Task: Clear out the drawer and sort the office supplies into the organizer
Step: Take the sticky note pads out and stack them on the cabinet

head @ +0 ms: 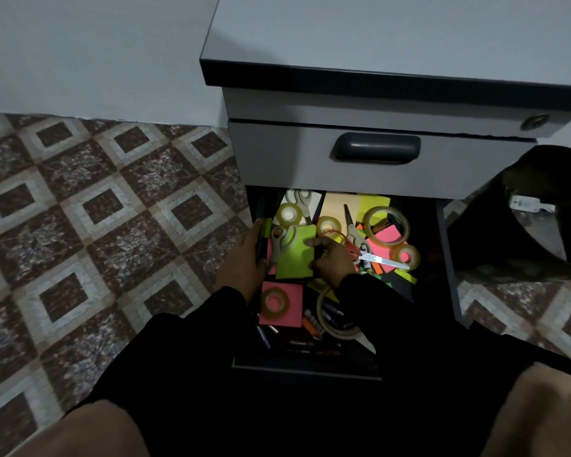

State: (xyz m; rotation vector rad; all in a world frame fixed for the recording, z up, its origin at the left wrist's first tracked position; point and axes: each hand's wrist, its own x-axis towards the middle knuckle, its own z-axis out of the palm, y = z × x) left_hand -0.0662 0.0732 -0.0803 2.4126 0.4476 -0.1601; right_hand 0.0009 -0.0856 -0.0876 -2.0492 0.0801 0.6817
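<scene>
Left hand [244, 255] gripping drawer [305, 369] side wall, right hand [332, 258] pinching upright green sticky pad [295, 255]

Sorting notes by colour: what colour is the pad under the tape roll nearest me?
Pink pad, under the tape roll; head view.
</scene>
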